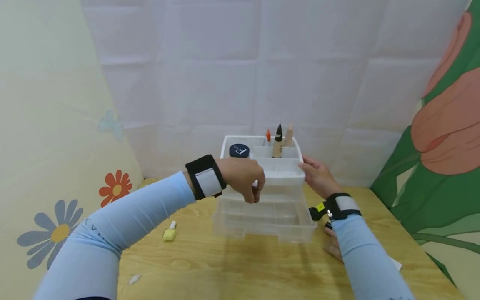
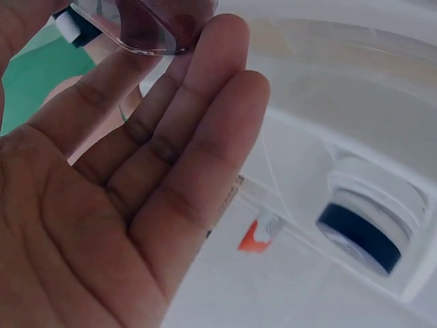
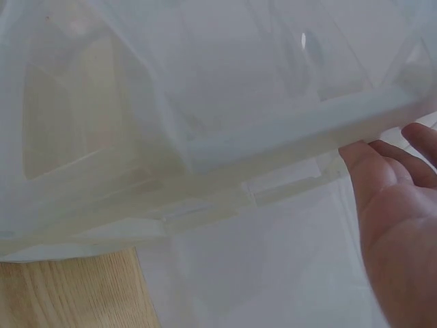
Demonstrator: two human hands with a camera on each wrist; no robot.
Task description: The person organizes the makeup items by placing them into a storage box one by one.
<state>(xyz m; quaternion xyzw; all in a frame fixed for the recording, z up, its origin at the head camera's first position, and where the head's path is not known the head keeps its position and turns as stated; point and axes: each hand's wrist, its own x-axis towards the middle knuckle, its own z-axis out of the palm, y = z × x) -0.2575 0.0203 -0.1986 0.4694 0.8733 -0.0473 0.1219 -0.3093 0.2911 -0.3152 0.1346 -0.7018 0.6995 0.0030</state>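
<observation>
A clear plastic drawer organizer [image 1: 262, 231] with a white top tray [image 1: 285, 181] stands on the table. My left hand [image 1: 243, 175] is in front of the tray, pinching a small glass nail polish bottle [image 2: 160, 24] with dark red contents between thumb and fingertips. At the tray's right side, my right hand [image 1: 320, 177] grips the rim, fingers [image 3: 392, 171] under its edge. The tray's left compartment holds a white jar with a dark blue lid [image 1: 239, 151]. A black-tipped, bullet-shaped item [image 1: 278, 146], an orange-tipped item [image 1: 268, 135] and a beige pointed item [image 1: 289, 135] stand behind.
A yellow nail polish bottle with a white cap [image 1: 170, 233] stands on the wooden table [image 1: 195, 258] at left. Nearer lies a pale scrap [image 1: 134, 279]. Another hand [image 1: 333, 246] rests on the table by my right forearm. White cloth [image 1: 210, 83] hangs behind the organizer.
</observation>
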